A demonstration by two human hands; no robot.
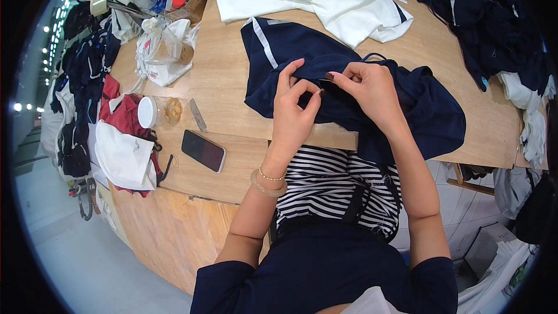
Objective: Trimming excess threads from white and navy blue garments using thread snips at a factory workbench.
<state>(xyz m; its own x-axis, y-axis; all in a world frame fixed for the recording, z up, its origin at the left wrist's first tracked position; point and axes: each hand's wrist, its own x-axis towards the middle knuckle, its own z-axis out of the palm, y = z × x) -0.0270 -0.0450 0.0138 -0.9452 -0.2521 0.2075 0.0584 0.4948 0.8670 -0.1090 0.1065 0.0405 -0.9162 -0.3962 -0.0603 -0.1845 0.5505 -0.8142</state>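
Observation:
A navy blue garment [424, 102] with a white stripe lies bunched on the wooden table in front of me, partly hanging over the near edge into my lap. Above its middle, my left hand [295, 104] has thumb and a finger pressed together in a pinch, the index finger raised and bent. Close beside it on the right, my right hand [369, 90] is also closed in a pinch, thumb pointing left. Whatever sits between the fingertips of either hand is too small to make out. A cord loop [374, 56] shows behind the right hand.
White fabric [325, 0] covers the table's far side; dark garments [494, 29] pile up at right. On the left are a phone [203, 151], a metal blade-like strip [197, 115], a white-lidded jar [160, 111], a white plastic bag [165, 52] and red and white cloths [125, 151].

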